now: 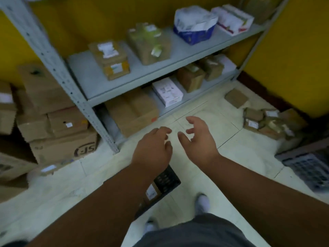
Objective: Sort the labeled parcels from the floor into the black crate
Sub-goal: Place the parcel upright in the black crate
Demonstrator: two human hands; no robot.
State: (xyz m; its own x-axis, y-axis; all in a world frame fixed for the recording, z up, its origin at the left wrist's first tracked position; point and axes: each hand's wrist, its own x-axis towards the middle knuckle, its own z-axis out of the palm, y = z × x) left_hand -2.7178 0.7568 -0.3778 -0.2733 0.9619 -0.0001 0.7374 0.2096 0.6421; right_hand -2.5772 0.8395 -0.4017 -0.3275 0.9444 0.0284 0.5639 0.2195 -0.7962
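We hold both hands out in front of us above the pale tiled floor (204, 107), close together but not touching. Our left hand (153, 148) shows its back, the fingers (164, 131) loosely bent and holding nothing. Our right hand (199, 139) is turned slightly inward, its fingers (191, 120) spread and relaxed, released as well.

A black crate (167, 179) sits on the floor below our left wrist, mostly hidden by the forearm; a brown parcel with a white label (151, 192) shows inside it at its near edge. A second dark crate (309, 166) stands at the right edge of the view, its grid wall facing us.

The labeled parcels (263, 122) lie in a loose heap on the floor to the right, near the yellow wall (293, 50) and just beyond the second crate. One small brown parcel (235, 98) lies apart from the heap, closer to the shelf.

A grey metal shelf (160, 66) stands ahead of us, carrying brown boxes, a white box (167, 91) on the lower level and a blue and white bag (194, 24) higher up. Large cardboard boxes (53, 113) are stacked on the floor to the left of the shelf post. Our white shoes (202, 202) and grey shorts (195, 230) show at the bottom.
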